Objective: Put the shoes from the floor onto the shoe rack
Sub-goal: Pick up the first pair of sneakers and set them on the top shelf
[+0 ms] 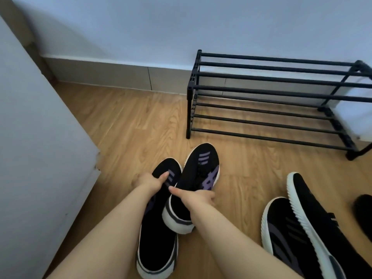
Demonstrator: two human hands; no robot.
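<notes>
Two black sneakers with purple marks and white soles lie in the lower middle. My left hand [150, 181] grips the left sneaker [159, 244] near its tongue. My right hand [198, 196] holds the right sneaker [201, 170], which is tilted with its heel raised over the other shoe. The black two-tier shoe rack [271, 97] stands against the wall at the upper right, with nothing on its bars. A second pair of black sneakers [298, 234] lies on the floor at the lower right, one of them on its side.
A white cabinet or door panel [40, 148] fills the left side. The wooden floor [130, 121] runs between it and the rack. Another dark object [363, 212] shows at the right edge. A white item [360, 109] sits behind the rack's right end.
</notes>
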